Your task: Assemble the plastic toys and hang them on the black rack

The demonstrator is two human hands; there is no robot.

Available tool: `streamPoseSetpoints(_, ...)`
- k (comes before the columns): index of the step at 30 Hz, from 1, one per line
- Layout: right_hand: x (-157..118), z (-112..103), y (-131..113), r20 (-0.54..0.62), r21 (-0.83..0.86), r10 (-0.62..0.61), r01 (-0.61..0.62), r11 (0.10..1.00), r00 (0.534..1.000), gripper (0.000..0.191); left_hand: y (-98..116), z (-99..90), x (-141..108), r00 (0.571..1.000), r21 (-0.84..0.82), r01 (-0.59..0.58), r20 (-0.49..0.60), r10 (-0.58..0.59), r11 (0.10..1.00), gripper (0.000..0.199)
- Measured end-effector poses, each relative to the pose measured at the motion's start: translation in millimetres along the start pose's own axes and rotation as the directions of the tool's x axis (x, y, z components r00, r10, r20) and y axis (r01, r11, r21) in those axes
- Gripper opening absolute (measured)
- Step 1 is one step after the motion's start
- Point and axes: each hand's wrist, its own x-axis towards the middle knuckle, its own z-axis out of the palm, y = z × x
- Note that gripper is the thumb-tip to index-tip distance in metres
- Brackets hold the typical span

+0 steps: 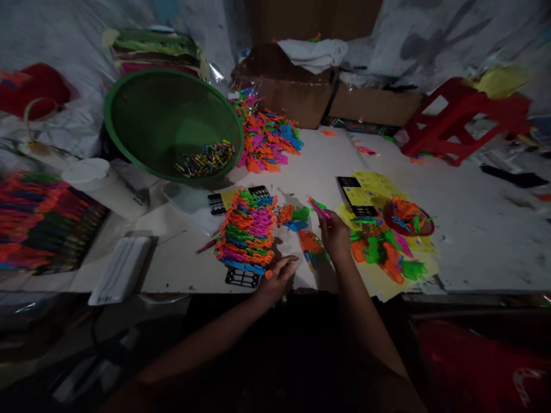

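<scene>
My right hand pinches a slim pink plastic piece, with green and orange bits showing at its far end. Close to the table's front edge, my left hand has loosely bent fingers apart, and I see nothing held in them. Just beyond it lies a stack of colourful plastic pieces in neat rows, with black grid trays at its ends. Between the hands are loose orange, green and blue pieces. An orange piece lies beside my right wrist.
A tilted green basin holds small multicoloured sticks. Behind is a heap of plastic pieces near cardboard boxes. To the right are a red bowl, yellow cards and a red stool. A white container lies left.
</scene>
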Motion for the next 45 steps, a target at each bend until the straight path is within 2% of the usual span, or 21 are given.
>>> streamPoseSetpoints(2,-34,-4,-4,-0.003,-0.048,-0.113,0.113,0.992,0.994,0.036,1,-0.2,-1,0.999,0.064,-0.041,0.017,0.040,0.997,0.032)
streamPoseSetpoints(5,-78,-3,-6,0.163,-0.188,-0.183,0.213,0.959,0.969,0.040,2,0.2,-2,0.995,0.177,-0.089,0.051,0.081,0.980,0.029)
streamPoseSetpoints(7,-91,-2,-4,0.262,-0.224,-0.185,0.246,0.943,0.947,0.044,1,1.2,-3,0.993,0.230,-0.120,0.040,0.114,0.966,0.024)
streamPoseSetpoints(11,-85,0,1,0.293,-0.229,-0.120,0.192,0.954,0.948,0.039,-5,5.4,-2,0.990,0.149,-0.122,-0.053,0.131,0.981,0.014)
streamPoseSetpoints(13,-77,1,3,0.262,-0.231,-0.068,0.131,0.964,0.963,0.041,-8,7.5,-2,0.992,0.016,-0.088,-0.090,0.089,0.996,0.015)
streamPoseSetpoints(15,-72,1,5,0.223,-0.190,-0.029,0.073,0.979,0.974,0.043,-10,8.7,-2,0.997,-0.137,-0.012,-0.073,0.002,0.990,0.024)
streamPoseSetpoints(17,-71,0,5,0.148,-0.054,0.040,-0.032,0.998,0.988,0.034,-11,8.8,-2,0.996,-0.249,0.083,0.002,-0.085,0.965,0.038)
streamPoseSetpoints(19,-73,-4,3,0.075,0.211,0.176,-0.188,0.959,0.981,0.022,-10,8.6,-4,0.988,-0.309,0.151,0.078,-0.134,0.939,0.047)
streamPoseSetpoints(22,-80,-10,-8,0.069,0.613,0.359,-0.324,0.720,0.931,0.022,-7,9.5,-5,0.982,-0.375,0.185,0.109,-0.155,0.908,0.049)
streamPoseSetpoints(24,-85,-9,-18,0.059,0.735,0.409,-0.317,0.600,0.911,0.023,-6,11.3,-4,0.981,-0.384,0.194,0.106,-0.165,0.903,0.050)
streamPoseSetpoints(26,-89,-3,-25,0.034,0.766,0.445,-0.309,0.563,0.895,0.023,-7,13.4,-3,0.980,-0.366,0.199,0.097,-0.176,0.909,0.049)
streamPoseSetpoints(28,-91,4,-28,0.028,0.728,0.454,-0.329,0.601,0.890,0.025,-8,14.6,-2,0.982,-0.358,0.190,0.057,-0.182,0.914,0.043)
streamPoseSetpoints(29,-92,7,-28,0.024,0.675,0.448,-0.346,0.652,0.894,0.026,-9,14.7,-1,0.983,-0.365,0.179,0.024,-0.183,0.914,0.040)
streamPoseSetpoints(31,-95,9,-28,0.028,0.483,0.426,-0.385,0.786,0.904,0.032,-11,14.2,0,0.979,-0.387,0.159,-0.054,-0.194,0.908,0.033)
streamPoseSetpoints(33,-98,5,-28,0.089,0.256,0.403,-0.412,0.874,0.911,0.038,-13,13.3,1,0.966,-0.404,0.165,-0.117,-0.229,0.900,0.028)
streamPoseSetpoints(36,-107,-1,-33,0.250,0.068,0.356,-0.383,0.921,0.900,0.048,-14,13.1,2,0.952,-0.412,0.174,-0.164,-0.260,0.895,0.022)
streamPoseSetpoints(39,-115,1,-35,0.310,0.005,0.281,-0.297,0.955,0.908,0.065,-12,13.2,1,0.945,-0.422,0.173,-0.184,-0.271,0.890,0.021)
streamPoseSetpoints(41,-117,3,-33,0.313,0.001,0.270,-0.285,0.958,0.911,0.067,-9,11.8,1,0.947,-0.442,0.195,-0.148,-0.286,0.876,0.027)
streamPoseSetpoints(43,-114,1,-30,0.344,0.047,0.283,-0.318,0.947,0.895,0.063,-5,9.5,-1,0.960,-0.463,0.234,-0.027,-0.278,0.855,0.035)
streamPoseSetpoints(45,-109,-4,-27,0.453,0.195,0.239,-0.357,0.913,0.859,0.054,0,7.6,-2,0.955,-0.478,0.295,0.123,-0.269,0.828,0.042)
